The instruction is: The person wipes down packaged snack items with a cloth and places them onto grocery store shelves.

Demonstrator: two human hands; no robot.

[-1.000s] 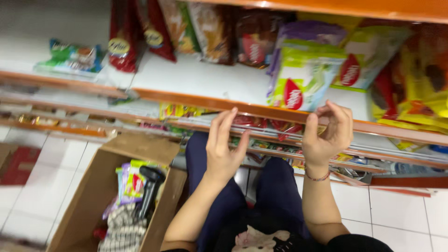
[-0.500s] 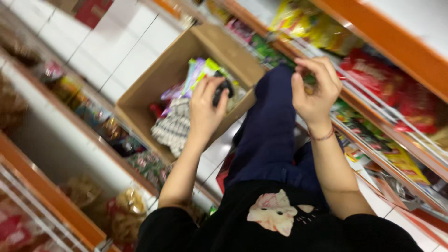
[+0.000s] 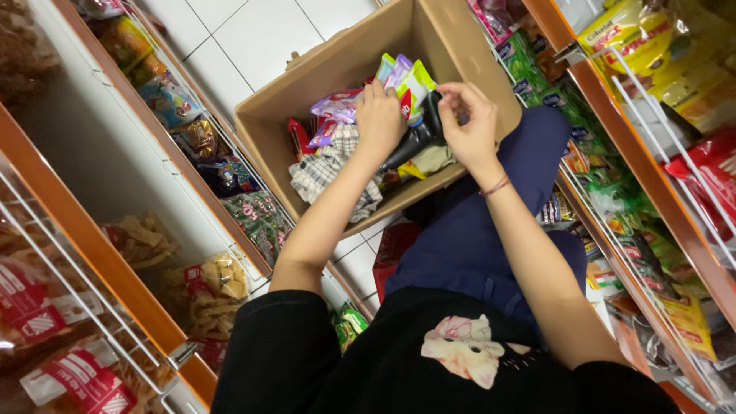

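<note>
While both hands work over the open box (image 3: 322, 84), the black tool (image 3: 414, 134) is what lies between them: its long axis runs slantwise from the lower left, near the left wrist, up to its head just under the right fingertips. The left hand (image 3: 379, 115) lies on top of the packets (image 3: 402, 77) and the tool's near end, fingers curled down; whether that grip is closed on the tool or only resting on it, I cannot tell. The right hand (image 3: 471, 123) sits just to the right of the tool's head, thumb and forefinger drawn to a narrow pinch at the head; if anything is in the pinch it is too small to make out. So the tool lies to the right of the left grip and to the left of the right one, with the left hand the nearer to its body. A checked cloth (image 3: 330, 172) lies just below the left grip, inside the box. Snack shelves (image 3: 652, 153) flank both arms.
</note>
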